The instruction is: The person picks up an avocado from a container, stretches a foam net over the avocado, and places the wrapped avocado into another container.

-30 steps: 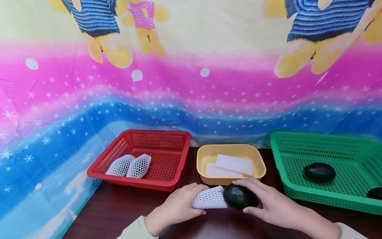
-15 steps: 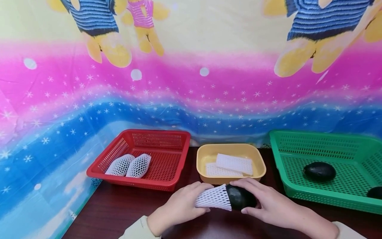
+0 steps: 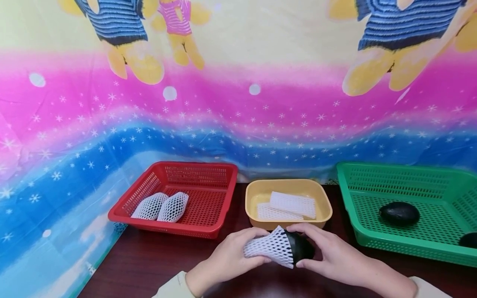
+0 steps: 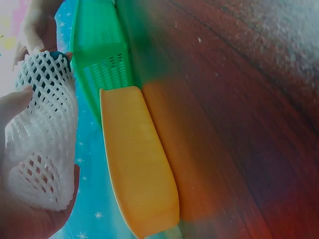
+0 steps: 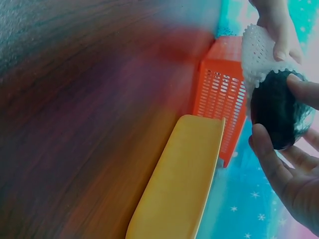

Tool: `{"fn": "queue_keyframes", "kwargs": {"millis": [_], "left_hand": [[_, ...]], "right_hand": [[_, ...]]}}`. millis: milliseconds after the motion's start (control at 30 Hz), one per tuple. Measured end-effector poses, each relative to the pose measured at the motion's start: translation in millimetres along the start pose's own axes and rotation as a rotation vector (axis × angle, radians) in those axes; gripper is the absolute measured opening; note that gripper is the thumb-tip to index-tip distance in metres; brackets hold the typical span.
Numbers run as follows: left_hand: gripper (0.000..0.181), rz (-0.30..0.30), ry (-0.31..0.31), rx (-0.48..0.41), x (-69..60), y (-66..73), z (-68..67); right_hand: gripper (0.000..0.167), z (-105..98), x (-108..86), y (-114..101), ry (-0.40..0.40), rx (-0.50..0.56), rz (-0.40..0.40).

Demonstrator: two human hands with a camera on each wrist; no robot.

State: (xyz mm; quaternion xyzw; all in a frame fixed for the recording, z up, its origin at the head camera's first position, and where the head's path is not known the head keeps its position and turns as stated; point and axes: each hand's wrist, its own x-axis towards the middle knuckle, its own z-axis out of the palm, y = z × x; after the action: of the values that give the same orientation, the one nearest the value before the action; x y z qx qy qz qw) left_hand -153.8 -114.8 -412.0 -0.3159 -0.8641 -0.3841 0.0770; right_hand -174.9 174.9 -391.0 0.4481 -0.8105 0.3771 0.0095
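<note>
My left hand [image 3: 231, 254] grips the narrow end of the net [image 3: 270, 248], probably so its mouth flares round one end of the avocado [image 3: 303, 248], while my right hand [image 3: 333, 253] holds the bare end, seemingly to keep fingers off the rim. It's all just in front of the tub [image 3: 264, 224], which I'd guess sits between the red basket [image 3: 179, 227] and green basket [image 3: 410, 248] to keep spare nets [image 3: 292, 205] handy.

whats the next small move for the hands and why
Probably ease the dark fruit deeper into the white net sleeve: it covers only part of the fruit, the left hand holds the sleeve, and the right hand grips the fruit's bare end.
</note>
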Motion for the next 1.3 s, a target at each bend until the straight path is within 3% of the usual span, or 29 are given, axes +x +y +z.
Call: {"fn": "queue_keyframes", "kwargs": {"millis": [133,267,433,567,700,1000,1300], "left_hand": [[0.046,0.010,0.003,-0.032,0.0,0.4,0.9],[0.047,-0.019,-0.013,-0.079,0.4,-0.1,0.3],[0.051,-0.054,-0.045,-0.172,0.6,-1.3,-0.1],[0.055,-0.057,-0.060,-0.209,1.3,-1.3,0.3],[0.060,-0.056,-0.059,-0.211,2.8,-0.8,1.8],[0.071,-0.012,-0.070,-0.193,5.0,-0.5,6.2],[0.077,0.011,-0.116,-0.120,9.1,3.5,10.0]], "right_hand": [[0.062,1,0.4,2,-0.016,0.071,-0.004],[0.064,1,-0.1,5,-0.021,0.092,-0.039],[0.067,0,-2.3,8,0.001,0.091,-0.076],[0.057,0,-2.4,7,0.037,0.119,-0.070],[0.047,-2,-2.8,6,0.061,0.144,-0.052],[0.050,3,-3.4,6,0.080,0.144,-0.088],[0.052,9,-4.8,13,0.112,0.125,-0.182]]}}
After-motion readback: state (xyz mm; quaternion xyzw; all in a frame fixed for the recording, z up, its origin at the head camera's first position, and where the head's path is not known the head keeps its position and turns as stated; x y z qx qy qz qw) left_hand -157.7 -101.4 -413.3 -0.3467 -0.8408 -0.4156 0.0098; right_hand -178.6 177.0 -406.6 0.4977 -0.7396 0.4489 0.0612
